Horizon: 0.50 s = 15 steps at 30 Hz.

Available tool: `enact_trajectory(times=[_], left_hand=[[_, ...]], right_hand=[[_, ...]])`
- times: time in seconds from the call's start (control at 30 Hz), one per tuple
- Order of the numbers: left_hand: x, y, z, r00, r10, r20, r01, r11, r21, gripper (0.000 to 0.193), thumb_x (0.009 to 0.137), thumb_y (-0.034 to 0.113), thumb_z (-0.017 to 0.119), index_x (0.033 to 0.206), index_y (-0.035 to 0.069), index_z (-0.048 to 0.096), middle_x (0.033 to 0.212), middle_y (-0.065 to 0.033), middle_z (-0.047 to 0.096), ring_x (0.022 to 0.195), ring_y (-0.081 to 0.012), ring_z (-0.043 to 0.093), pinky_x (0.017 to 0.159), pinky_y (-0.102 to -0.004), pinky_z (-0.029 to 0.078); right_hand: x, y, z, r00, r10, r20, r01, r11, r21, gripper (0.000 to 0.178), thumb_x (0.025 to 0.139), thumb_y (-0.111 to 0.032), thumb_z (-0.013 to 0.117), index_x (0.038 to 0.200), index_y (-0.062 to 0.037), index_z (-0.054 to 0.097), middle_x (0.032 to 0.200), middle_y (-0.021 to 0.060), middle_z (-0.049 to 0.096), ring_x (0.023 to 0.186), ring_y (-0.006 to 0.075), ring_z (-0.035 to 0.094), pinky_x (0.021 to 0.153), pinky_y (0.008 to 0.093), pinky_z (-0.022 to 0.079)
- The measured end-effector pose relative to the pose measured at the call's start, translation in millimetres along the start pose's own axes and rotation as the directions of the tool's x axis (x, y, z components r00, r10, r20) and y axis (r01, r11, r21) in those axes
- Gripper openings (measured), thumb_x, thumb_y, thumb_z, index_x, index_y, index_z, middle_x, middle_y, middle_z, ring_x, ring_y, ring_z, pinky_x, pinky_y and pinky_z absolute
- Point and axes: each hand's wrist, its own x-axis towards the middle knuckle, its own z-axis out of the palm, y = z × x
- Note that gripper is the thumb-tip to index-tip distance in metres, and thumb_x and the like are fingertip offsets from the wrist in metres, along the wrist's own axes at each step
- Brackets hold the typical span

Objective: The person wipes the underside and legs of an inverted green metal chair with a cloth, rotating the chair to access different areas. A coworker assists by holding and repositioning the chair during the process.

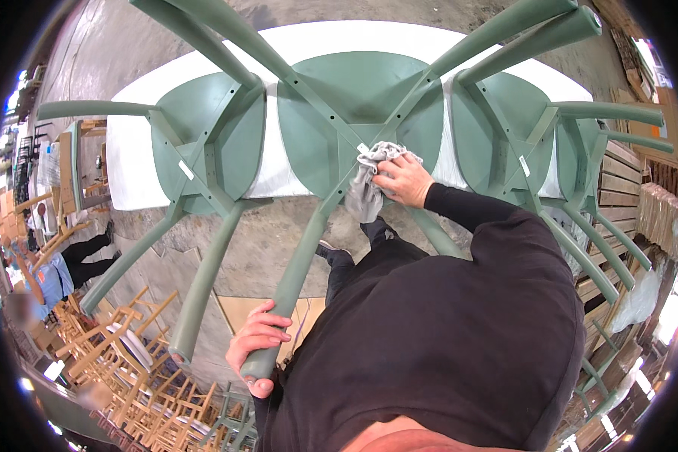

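Upturned green stools lie seat-down in a row, their legs pointing up and outward. In front of me is the middle stool (309, 135), its crossed braces meeting under the round seat. My left hand (260, 343) is wrapped round the end of its near left leg (303, 260). With my right hand (404, 179) I press a crumpled grey cloth (365, 184) against the braces near their crossing. The cloth hides part of the joint and hangs down over the seat's near edge. Small white labels (186, 169) show on the neighbouring stools' braces.
A white-covered table (132, 151) bears the stools. More green stools stand to the left (203, 143) and right (505, 128), legs jutting toward me. Wooden stool frames (135, 377) are heaped at lower left, near a person in a blue shirt (53, 279). Stacked boards (621, 181) line the right.
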Motion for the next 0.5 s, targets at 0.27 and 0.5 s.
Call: enact_trajectory(times=[0.27,0.5], left_hand=[[5.9,1.3,-1.8,1.000,-0.009,0.013,0.009,1.000,0.022,0.064,0.081,0.063,0.067,0.096,0.001,0.064,0.081,-0.0180,0.072,0.086,-0.0400,0.072,0.103,-0.0645,0.042],[-4.6,-7.4,-2.6,1.000,-0.013,0.005,0.013,0.999,0.047,0.064,0.083,0.064,0.060,0.098,0.002,0.060,0.083,-0.0186,0.069,0.092,-0.0404,0.069,0.105,-0.0676,0.040]], right_hand=[[129.4,55.0,50.8,0.845,0.508,-0.165,-0.485,0.859,0.163,0.026,0.092,-0.031,0.068,0.114,-0.0182,0.066,0.112,0.0124,0.064,0.105,0.0359,0.061,0.091,0.0511,0.051],[40.8,111.2,11.5,-0.038,0.849,-0.527,-0.606,0.400,0.687,0.037,0.093,-0.017,0.066,0.127,-0.0084,0.057,0.124,0.0198,0.059,0.117,0.0379,0.058,0.101,0.0467,0.047]])
